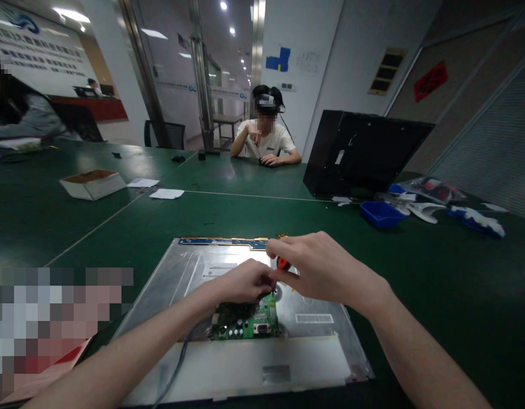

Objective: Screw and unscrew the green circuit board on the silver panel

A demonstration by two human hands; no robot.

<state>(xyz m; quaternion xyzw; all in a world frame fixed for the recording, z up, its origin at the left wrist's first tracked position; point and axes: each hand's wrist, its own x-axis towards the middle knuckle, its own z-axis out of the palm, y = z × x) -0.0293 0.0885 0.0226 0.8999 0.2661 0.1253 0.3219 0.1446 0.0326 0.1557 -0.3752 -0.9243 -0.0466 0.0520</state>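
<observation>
A flat metal display panel (322,341) lies face down before me, with a green circuit board (262,321) at its middle. My right hand (322,267) is closed around a screwdriver with a red and black handle (283,263), held over the board's upper right corner. Its shaft is mostly covered by fingers. My left hand (249,281) reaches across the board with its fingers pinched close to the screwdriver's lower end. Whatever those fingertips hold is hidden. A blue circuit strip (220,241) runs along the panel's far edge, and a grey cable (177,363) trails from the board toward me.
On the green table (237,213) stand an open cardboard box (92,184), paper slips (166,193), a blue tray (382,213) and a large black casing (365,153). Gloves (478,220) lie at right. Another person (266,133) sits opposite; a further person (24,108) is at left.
</observation>
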